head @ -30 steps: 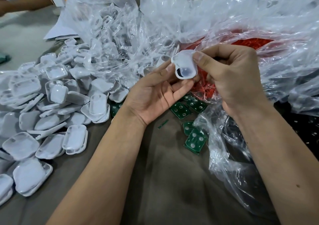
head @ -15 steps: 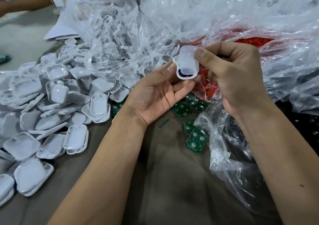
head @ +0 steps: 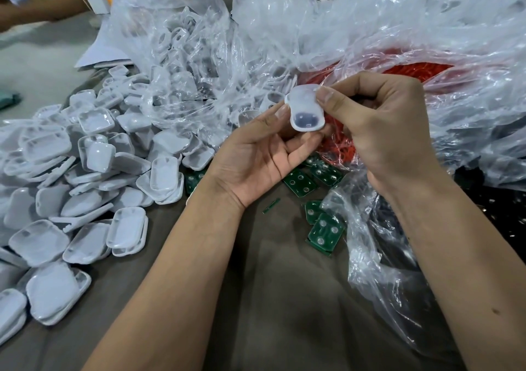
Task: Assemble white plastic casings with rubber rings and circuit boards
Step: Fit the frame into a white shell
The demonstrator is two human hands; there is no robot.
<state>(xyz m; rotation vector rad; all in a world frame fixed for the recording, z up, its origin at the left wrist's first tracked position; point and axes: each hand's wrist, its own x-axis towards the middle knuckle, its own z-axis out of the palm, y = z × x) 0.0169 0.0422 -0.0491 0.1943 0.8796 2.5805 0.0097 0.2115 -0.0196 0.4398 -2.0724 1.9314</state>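
Both hands [head: 256,154] [head: 392,131] pinch casing [head: 306,108] upright (hollow toward camera).

The heap of casings [head: 85,177] lies left of the circuit boards [head: 324,228], the bagged rubber rings [head: 412,71] behind them.

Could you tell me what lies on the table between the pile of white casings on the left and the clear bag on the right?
In the head view, green circuit boards lie there, partly hidden under the left hand.
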